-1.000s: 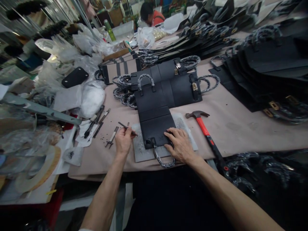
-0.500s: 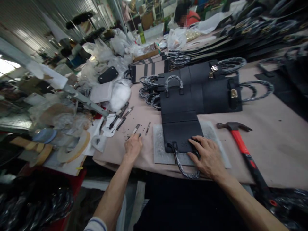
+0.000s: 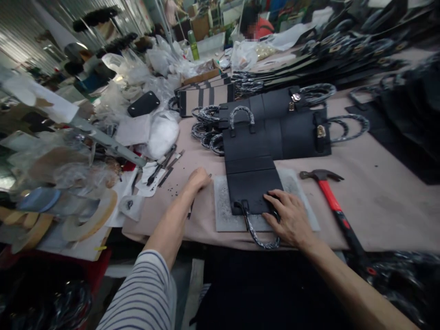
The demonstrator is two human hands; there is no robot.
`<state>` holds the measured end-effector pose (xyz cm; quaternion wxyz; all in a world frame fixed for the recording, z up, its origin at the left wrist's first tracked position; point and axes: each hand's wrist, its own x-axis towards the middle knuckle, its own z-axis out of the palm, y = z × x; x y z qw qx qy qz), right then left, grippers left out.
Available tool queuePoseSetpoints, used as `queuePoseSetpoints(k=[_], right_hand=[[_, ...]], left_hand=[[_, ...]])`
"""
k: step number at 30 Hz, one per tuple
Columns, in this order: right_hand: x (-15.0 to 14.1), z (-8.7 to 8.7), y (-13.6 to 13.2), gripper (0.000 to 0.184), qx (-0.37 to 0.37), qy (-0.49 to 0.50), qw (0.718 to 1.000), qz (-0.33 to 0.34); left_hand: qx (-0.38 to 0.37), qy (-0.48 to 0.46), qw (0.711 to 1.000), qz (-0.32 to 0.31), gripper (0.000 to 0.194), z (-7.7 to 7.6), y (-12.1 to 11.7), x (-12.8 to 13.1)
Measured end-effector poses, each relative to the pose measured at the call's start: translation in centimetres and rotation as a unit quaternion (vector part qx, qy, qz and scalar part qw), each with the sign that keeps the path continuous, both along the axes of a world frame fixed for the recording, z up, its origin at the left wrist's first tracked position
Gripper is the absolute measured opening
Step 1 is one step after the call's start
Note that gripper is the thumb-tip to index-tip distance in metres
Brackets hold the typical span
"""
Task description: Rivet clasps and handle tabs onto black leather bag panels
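My right hand (image 3: 290,217) lies with spread fingers on the black leather bag panel (image 3: 254,181), close to the base of a plastic-wrapped handle (image 3: 261,240). Beneath the panel is a grey board (image 3: 223,215), marked with scuffs. My left hand (image 3: 199,178) is to the left of the board, fingers curled and mostly hidden from view. The end of a thin metal tool (image 3: 210,175) sticks out at its fingertips. Another slim dark tool (image 3: 190,209) rests on the cloth beside my left forearm. A hammer (image 3: 330,192) with a red and black grip lies right of the board.
More black bag pieces (image 3: 295,133) with wrapped handles and gold clasps lie behind. Thin tools (image 3: 165,169), plastic bags (image 3: 161,133) and tape rolls (image 3: 92,215) crowd the left. A metal post (image 3: 103,140) slants there. A person (image 3: 261,27) is at the back.
My left hand has moved right and away from me, from one slim tool to the thin metal one. A dark tool now lies nearer the table edge. My right hand stays on the panel.
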<state>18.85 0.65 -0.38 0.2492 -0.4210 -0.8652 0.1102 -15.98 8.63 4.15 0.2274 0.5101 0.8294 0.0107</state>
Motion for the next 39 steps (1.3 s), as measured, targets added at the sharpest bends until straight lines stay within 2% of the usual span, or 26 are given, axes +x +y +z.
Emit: queuePoseSetpoints(k=[2,4,6,7,9,10,11,13,16,21,34,39], right_hand=[[-0.1,0.3,-0.1,0.044,-0.009,0.001,1.000,-0.004],[-0.1,0.5,-0.1,0.045,-0.017,0.002,1.000,-0.010],[-0.2,0.8,-0.1,0.046,-0.022,0.005,1.000,-0.013],[-0.2,0.9,-0.1,0.046,-0.023,0.006,1.000,-0.014],[-0.3,1.0,-0.2,0.046,-0.025,0.006,1.000,-0.015],[-0.3,1.1,-0.2,0.046,-0.026,0.005,1.000,-0.015],[-0.3,1.2,-0.2,0.045,-0.028,0.004,0.999,-0.016],[-0.3,1.3,-0.2,0.045,-0.031,0.002,0.999,-0.017],[-0.3,1.3,-0.2,0.046,-0.035,0.002,0.999,-0.022],[-0.3,1.3,-0.2,0.047,-0.045,0.007,0.999,-0.021],[-0.1,1.4,-0.2,0.047,-0.062,0.030,0.997,-0.021],[-0.1,1.3,-0.1,0.047,-0.057,0.027,0.998,-0.021]], left_hand=[[0.020,-0.022,1.000,0.001,0.023,0.4,-0.2,0.0],[0.051,-0.052,0.997,0.008,0.017,1.0,-1.0,0.5],[0.109,-0.187,0.975,0.047,0.012,1.5,-2.5,1.8],[0.142,-0.294,0.942,0.075,0.017,1.7,-3.4,2.8],[0.192,-0.509,0.829,0.128,0.034,1.8,-5.2,5.6],[0.201,-0.580,0.776,0.143,0.043,1.8,-6.0,7.1],[0.203,-0.620,0.743,0.152,0.049,1.6,-6.6,8.7],[0.211,-0.651,0.712,0.159,0.058,0.9,-7.2,11.7],[0.234,-0.643,0.715,0.143,0.056,-0.4,-7.2,14.4],[0.261,-0.607,0.741,0.119,0.044,-1.8,-6.7,15.0],[0.258,-0.564,0.781,0.075,0.037,-2.1,-6.9,14.9],[0.290,-0.511,0.809,0.020,0.021,-2.0,-7.4,15.3]])
